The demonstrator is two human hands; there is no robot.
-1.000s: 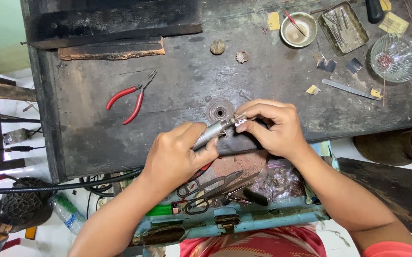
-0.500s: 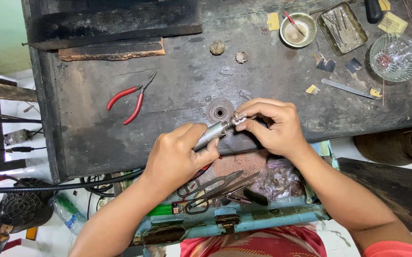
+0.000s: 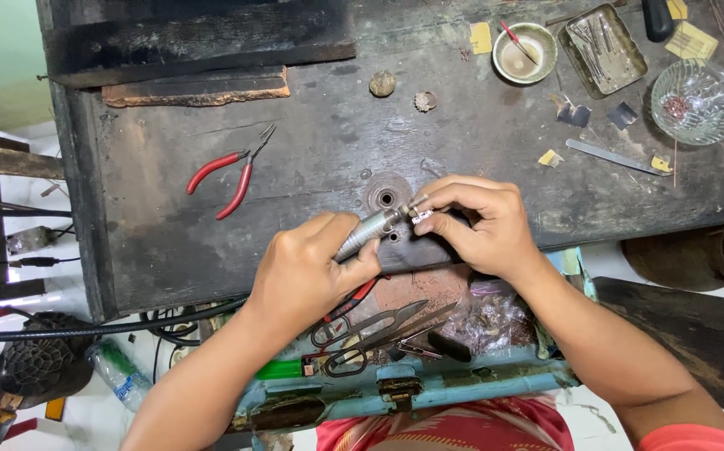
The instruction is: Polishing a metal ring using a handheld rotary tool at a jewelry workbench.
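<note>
My left hand (image 3: pixel 307 271) grips a silver rotary handpiece (image 3: pixel 368 231) whose black flexible cable (image 3: pixel 103 328) trails off to the left. Its tip points at a small metal piece (image 3: pixel 423 215) pinched between the fingers of my right hand (image 3: pixel 479 224). Both hands are over the front edge of a dark, worn workbench (image 3: pixel 312 159), beside a round metal fitting (image 3: pixel 387 198) set in the bench top.
Red-handled pliers (image 3: pixel 228 173) lie left of centre. At the back right stand a small bowl (image 3: pixel 524 52), a metal tray of tools (image 3: pixel 602 46), a glass dish (image 3: pixel 698 100) and a flat metal file (image 3: pixel 612 156). Below the bench an open blue drawer (image 3: pixel 429 388) holds shears (image 3: pixel 370 330) and a green lighter (image 3: pixel 281 369).
</note>
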